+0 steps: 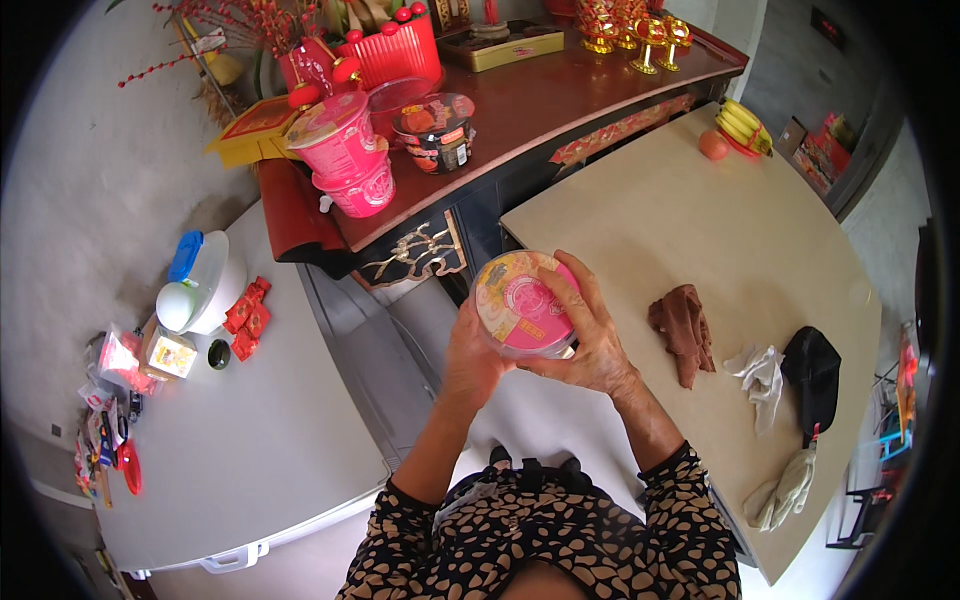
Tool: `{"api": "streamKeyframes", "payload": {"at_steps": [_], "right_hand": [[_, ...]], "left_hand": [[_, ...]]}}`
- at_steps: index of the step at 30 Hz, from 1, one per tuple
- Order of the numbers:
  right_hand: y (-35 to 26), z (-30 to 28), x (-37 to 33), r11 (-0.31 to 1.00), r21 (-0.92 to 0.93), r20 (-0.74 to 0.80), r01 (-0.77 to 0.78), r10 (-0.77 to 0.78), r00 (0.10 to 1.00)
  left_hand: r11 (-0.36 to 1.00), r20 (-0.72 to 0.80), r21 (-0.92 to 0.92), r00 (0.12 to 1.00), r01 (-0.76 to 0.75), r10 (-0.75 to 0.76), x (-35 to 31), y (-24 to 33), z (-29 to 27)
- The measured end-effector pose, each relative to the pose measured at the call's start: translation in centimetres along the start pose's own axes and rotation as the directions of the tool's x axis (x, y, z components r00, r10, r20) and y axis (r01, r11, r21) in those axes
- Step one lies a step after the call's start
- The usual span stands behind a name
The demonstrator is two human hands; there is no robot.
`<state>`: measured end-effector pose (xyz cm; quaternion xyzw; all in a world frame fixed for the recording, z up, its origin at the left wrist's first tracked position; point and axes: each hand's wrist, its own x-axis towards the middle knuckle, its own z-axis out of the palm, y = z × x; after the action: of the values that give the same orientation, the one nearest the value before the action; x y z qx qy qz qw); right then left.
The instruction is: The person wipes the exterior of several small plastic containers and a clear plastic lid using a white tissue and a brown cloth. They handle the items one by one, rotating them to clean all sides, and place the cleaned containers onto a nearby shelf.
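Note:
Between my two hands is a round plastic tub (527,303) with a pink and yellow label on its top, held above the floor in the gap between two tables. My left hand (472,352) is wrapped round its left side, the fingers mostly hidden behind it. My right hand (590,340) grips the right side, with some fingers lying over the rim of the top. Ahead and to the left, two pink tubs (358,190) stand stacked at the edge of a dark red altar table (530,95). Beside them are black tubs (437,135).
On the right-hand beige table (620,210) lie a brown cloth (683,335), white gloves (762,385), a black cap (812,375) and bananas (742,125). A white bowl (220,285) and red packets (248,318) sit on the left-hand grey table (240,460). Gold cups (648,45) stand on the altar table.

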<state>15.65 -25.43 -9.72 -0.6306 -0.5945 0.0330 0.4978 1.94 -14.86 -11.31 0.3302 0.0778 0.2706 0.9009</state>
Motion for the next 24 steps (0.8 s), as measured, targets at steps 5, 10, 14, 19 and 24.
{"api": "streamKeyframes", "payload": {"at_steps": [5,10,14,19,24], "right_hand": [[-0.4,0.0,-2.0,1.0,0.012,0.048,-0.027,0.026,0.998],[1.5,-5.1,-4.2,0.911,-0.356,-0.308,-0.208,0.096,0.947],[6.2,-9.0,-7.8,0.445,-0.777,-0.371,-0.447,0.251,0.894],[11.8,-9.1,-10.6,0.689,-0.601,-0.373,-0.405,0.206,0.905],[2.4,-6.8,-9.3,0.968,0.133,-0.611,-0.212,0.248,0.752]], "left_hand": [[0.951,-0.154,0.31,0.986,-0.007,0.057,0.1,-1.4,1.9],[0.969,-0.222,-0.076,0.944,0.235,-0.246,0.0,-1.2,-0.1],[0.942,-0.143,-0.214,0.946,0.257,-0.291,0.4,-2.5,1.1],[0.917,0.066,-0.306,0.966,0.257,-0.249,2.0,-5.9,1.0],[0.86,0.163,-0.423,0.958,0.285,-0.238,2.2,-8.0,2.2]]}}
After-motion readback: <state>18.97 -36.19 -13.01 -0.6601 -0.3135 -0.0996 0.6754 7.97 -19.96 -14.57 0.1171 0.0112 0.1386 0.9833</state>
